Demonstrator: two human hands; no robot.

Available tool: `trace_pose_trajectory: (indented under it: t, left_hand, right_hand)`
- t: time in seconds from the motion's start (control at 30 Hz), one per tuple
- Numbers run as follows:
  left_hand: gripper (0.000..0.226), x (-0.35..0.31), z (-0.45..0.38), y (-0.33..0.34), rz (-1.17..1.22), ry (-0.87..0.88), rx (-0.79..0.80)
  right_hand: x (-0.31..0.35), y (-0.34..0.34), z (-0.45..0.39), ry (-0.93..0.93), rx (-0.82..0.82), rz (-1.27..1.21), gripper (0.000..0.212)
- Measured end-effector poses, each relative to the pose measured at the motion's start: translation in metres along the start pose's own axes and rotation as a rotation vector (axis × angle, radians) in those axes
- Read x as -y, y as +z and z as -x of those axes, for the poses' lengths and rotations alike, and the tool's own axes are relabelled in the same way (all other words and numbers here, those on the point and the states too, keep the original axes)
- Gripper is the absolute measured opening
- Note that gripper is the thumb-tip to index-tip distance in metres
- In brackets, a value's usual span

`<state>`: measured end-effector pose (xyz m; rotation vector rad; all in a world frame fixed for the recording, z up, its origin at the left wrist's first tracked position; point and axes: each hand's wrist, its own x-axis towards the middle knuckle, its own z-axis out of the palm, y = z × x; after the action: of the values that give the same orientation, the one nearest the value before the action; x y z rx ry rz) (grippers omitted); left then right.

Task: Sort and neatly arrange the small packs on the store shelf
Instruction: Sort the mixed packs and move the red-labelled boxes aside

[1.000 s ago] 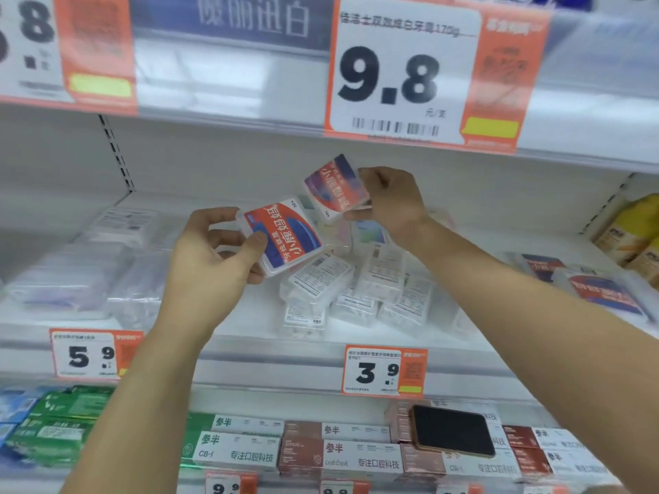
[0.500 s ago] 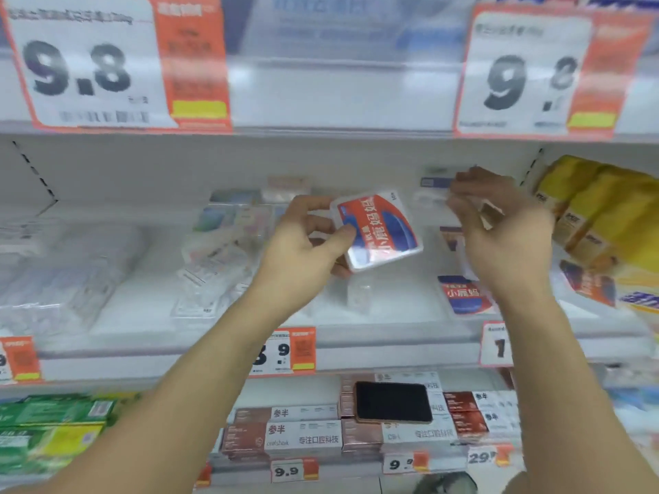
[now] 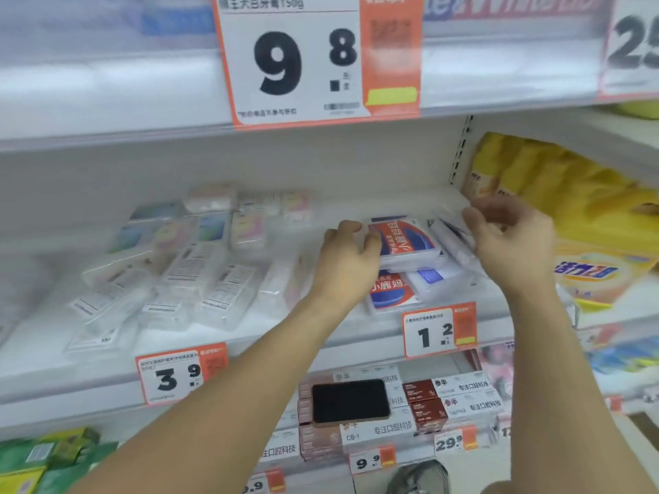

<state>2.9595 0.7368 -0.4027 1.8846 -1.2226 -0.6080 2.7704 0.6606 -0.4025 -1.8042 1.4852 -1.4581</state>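
A red-and-blue small pack (image 3: 404, 240) lies on top of a short stack of like packs (image 3: 390, 292) at the right end of the white middle shelf (image 3: 321, 336). My left hand (image 3: 347, 260) grips that top pack by its left edge, thumb on the label. My right hand (image 3: 511, 240) is at the stack's right side, fingers curled on a clear pack (image 3: 451, 237) leaning there on edge. To the left, a loose jumble of clear packs (image 3: 185, 283) lies scattered, labels facing up and sideways.
Yellow bags (image 3: 567, 194) fill the shelf bay to the right. Price tags (image 3: 440, 329) (image 3: 182, 374) hang on the shelf lip. On the shelf below, a black phone (image 3: 351, 401) lies on white and maroon boxes (image 3: 460, 397). A large 9.8 tag (image 3: 321, 58) hangs above.
My view and both hands have shifted right. My left hand has brought the red-and-blue pack down onto the stack at the right end; my right hand has dropped to the stack's right side.
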Motion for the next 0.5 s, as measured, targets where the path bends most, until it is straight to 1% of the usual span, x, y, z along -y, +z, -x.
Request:
trace_pose_trajectory:
  t: [0.07,0.13,0.17,0.23,0.33,0.4,0.43,0.5]
  left_hand:
    - [0.042,0.0,-0.003,0.006,0.096,-0.041,0.043]
    - [0.048,0.0,-0.005,0.012,0.245,-0.058,0.113]
    - [0.052,-0.001,-0.004,0.014,0.281,-0.053,0.123]
    - [0.058,-0.002,-0.001,0.018,0.235,0.002,0.147]
    - [0.059,0.0,-0.002,0.019,0.163,0.065,0.109]
    - [0.055,0.0,-0.007,0.02,0.184,0.045,0.068]
    - [0.057,0.0,-0.012,0.02,0.192,0.017,0.065]
    - [0.065,-0.003,-0.019,0.021,0.188,-0.036,0.092]
  right_hand:
    - [-0.005,-0.008,-0.001,-0.015,0.053,0.024,0.018]
    - [-0.011,-0.014,-0.001,0.023,0.136,0.041,0.022]
    - [-0.013,-0.015,-0.001,0.052,0.182,0.058,0.024]
    - [-0.016,-0.016,-0.001,0.084,0.242,0.076,0.027]
    - [-0.018,-0.016,-0.001,0.09,0.303,0.071,0.028]
    - [-0.018,-0.017,-0.002,0.104,0.312,0.056,0.032]
    - [-0.019,-0.017,-0.002,0.112,0.297,0.056,0.036]
    - [-0.019,-0.02,-0.003,0.151,0.251,0.108,0.051]
